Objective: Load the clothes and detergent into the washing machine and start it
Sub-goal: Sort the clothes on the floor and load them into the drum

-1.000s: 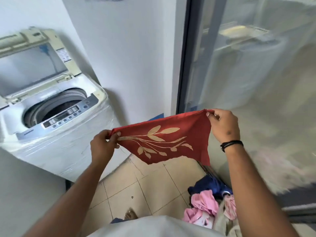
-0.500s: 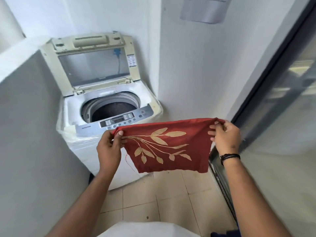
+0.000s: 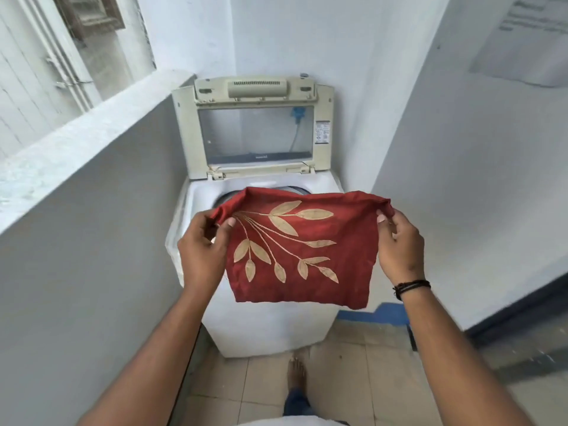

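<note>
The left hand (image 3: 201, 250) and right hand (image 3: 399, 244) each pinch a top corner of the red cloth with gold leaf embroidery (image 3: 299, 250), stretched flat before the white top-loading washing machine (image 3: 267, 327), its cream hinged lid (image 3: 255, 127) raised. Released here, it would likely drape the front rim or slide to the tiled floor (image 3: 264, 382), short of the drum.

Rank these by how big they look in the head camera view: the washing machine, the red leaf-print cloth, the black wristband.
1. Washing machine, lid raised.
2. Red leaf-print cloth; it is nearer the camera, so its true size is unsure.
3. Black wristband, smallest.
</note>
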Tool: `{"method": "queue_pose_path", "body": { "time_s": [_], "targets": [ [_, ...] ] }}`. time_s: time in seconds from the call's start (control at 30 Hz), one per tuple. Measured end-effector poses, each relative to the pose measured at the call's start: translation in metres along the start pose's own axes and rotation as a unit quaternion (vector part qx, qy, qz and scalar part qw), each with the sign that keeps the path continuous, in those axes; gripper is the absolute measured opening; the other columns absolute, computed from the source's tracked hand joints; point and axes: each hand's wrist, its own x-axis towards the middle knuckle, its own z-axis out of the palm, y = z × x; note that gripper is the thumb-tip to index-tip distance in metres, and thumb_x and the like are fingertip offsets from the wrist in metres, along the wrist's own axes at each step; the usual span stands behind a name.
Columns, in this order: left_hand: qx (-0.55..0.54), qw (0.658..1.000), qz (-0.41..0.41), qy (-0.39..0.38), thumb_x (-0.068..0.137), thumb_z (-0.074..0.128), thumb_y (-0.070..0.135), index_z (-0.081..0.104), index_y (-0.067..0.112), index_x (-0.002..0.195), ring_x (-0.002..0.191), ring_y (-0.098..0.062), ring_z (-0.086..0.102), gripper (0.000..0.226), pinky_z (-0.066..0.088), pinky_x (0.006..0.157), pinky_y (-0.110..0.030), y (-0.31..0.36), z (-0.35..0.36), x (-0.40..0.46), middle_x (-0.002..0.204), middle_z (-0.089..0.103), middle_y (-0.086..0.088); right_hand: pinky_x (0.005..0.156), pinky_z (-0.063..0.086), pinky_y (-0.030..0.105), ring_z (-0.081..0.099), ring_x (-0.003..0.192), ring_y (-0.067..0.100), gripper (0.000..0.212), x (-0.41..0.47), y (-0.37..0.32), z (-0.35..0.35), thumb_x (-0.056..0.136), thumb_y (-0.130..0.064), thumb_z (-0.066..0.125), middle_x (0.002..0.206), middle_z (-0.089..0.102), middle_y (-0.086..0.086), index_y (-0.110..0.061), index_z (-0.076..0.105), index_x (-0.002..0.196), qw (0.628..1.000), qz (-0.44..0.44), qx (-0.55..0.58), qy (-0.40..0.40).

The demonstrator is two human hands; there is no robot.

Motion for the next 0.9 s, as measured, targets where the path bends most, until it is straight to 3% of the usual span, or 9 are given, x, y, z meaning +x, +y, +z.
{"method": "queue_pose_path", "body": {
  "time_s": [0.07, 0.17, 0.3, 0.47, 0.6, 0.67, 0.73, 0.8, 0.9],
  "targets": [
    [0.021, 1.000, 0.006, -0.002, 0.087, 0.076, 0.032, 0.066, 0.042, 0.100, 0.088, -0.018, 0.070, 0.019, 0.058, 0.082, -0.050, -0.003, 0.011, 0.022, 0.093, 0.073, 0.007, 0.087, 0.044, 0.023, 0.064, 0.104, 0.017, 0.029, 0.030, 0.002, 0.024, 0.102, -0.021, 0.050, 0.114, 0.072, 0.000, -0.017, 0.065, 0.127, 1.000, -0.013, 0.006, -0.024],
    [0.040, 0.999, 0.020, 0.002, 0.087, 0.078, 0.030, 0.068, 0.034, 0.108, 0.094, -0.011, 0.070, 0.024, 0.059, 0.086, -0.044, -0.002, 0.029, 0.057, 0.100, 0.073, 0.012, 0.096, 0.041, 0.021, 0.062, 0.115, 0.019, 0.033, 0.076, 0.001, 0.055, 0.099, -0.013, 0.052, 0.125, 0.068, 0.002, -0.015, 0.063, 0.131, 0.998, -0.043, 0.008, -0.050],
    [0.111, 0.992, 0.054, -0.025, 0.084, 0.080, 0.033, 0.067, 0.027, 0.121, 0.100, -0.004, 0.067, 0.040, 0.055, 0.093, -0.032, -0.004, 0.056, 0.108, 0.109, 0.071, 0.013, 0.094, 0.041, 0.020, 0.063, 0.113, 0.022, 0.035, 0.133, 0.007, 0.090, 0.097, -0.011, 0.053, 0.123, 0.069, 0.004, -0.015, 0.063, 0.130, 0.996, -0.068, 0.012, -0.060],
    [0.208, 0.973, 0.018, -0.097, 0.078, 0.082, 0.038, 0.058, 0.032, 0.133, 0.113, -0.008, 0.063, 0.060, 0.050, 0.099, -0.030, -0.037, 0.082, 0.153, 0.123, 0.066, 0.012, 0.094, 0.049, 0.029, 0.064, 0.109, 0.023, 0.037, 0.185, 0.035, 0.139, 0.095, -0.014, 0.054, 0.118, 0.070, 0.003, -0.019, 0.062, 0.131, 0.988, -0.082, -0.003, -0.132],
    [0.262, 0.954, -0.058, -0.137, 0.078, 0.086, 0.020, 0.052, 0.020, 0.143, 0.122, -0.008, 0.051, 0.074, 0.035, 0.098, -0.013, -0.074, 0.087, 0.143, 0.135, 0.055, 0.009, 0.109, 0.043, 0.033, 0.057, 0.124, 0.025, 0.057, 0.192, 0.064, 0.167, 0.091, -0.011, 0.061, 0.137, 0.060, 0.004, -0.019, 0.048, 0.145, 0.965, -0.048, -0.048, -0.254],
    [0.322, 0.931, -0.107, -0.132, 0.077, 0.085, 0.017, 0.053, 0.015, 0.141, 0.120, -0.015, 0.053, 0.072, 0.034, 0.093, -0.018, -0.092, 0.080, 0.132, 0.133, 0.056, 0.002, 0.114, 0.037, 0.038, 0.048, 0.133, 0.030, 0.072, 0.186, 0.078, 0.170, 0.090, -0.014, 0.065, 0.146, 0.050, 0.010, -0.020, 0.032, 0.154, 0.943, -0.024, -0.087, -0.319],
    [0.377, 0.895, -0.196, -0.139, 0.076, 0.085, 0.024, 0.058, 0.016, 0.136, 0.117, -0.023, 0.059, 0.066, 0.042, 0.090, -0.026, -0.111, 0.069, 0.125, 0.131, 0.062, -0.008, 0.112, 0.037, 0.043, 0.044, 0.133, 0.034, 0.082, 0.180, 0.092, 0.169, 0.088, -0.019, 0.070, 0.146, 0.045, 0.015, -0.023, 0.024, 0.156, 0.926, -0.003, -0.133, -0.353],
    [0.400, 0.853, -0.291, -0.164, 0.076, 0.084, 0.032, 0.068, 0.017, 0.122, 0.104, -0.023, 0.065, 0.051, 0.051, 0.088, -0.031, -0.121, 0.060, 0.118, 0.118, 0.069, -0.009, 0.105, 0.042, 0.045, 0.043, 0.128, 0.039, 0.076, 0.173, 0.101, 0.165, 0.087, -0.022, 0.071, 0.141, 0.043, 0.018, -0.023, 0.032, 0.152, 0.908, 0.003, -0.219, -0.356],
    [0.440, 0.824, -0.312, -0.175, 0.076, 0.083, 0.042, 0.071, 0.020, 0.108, 0.098, -0.020, 0.066, 0.041, 0.053, 0.085, -0.035, -0.127, 0.061, 0.114, 0.110, 0.069, 0.000, 0.092, 0.047, 0.044, 0.043, 0.122, 0.039, 0.057, 0.170, 0.103, 0.159, 0.085, -0.030, 0.068, 0.132, 0.040, 0.018, -0.018, 0.046, 0.137, 0.872, 0.041, -0.336, -0.353]
  ]
}}
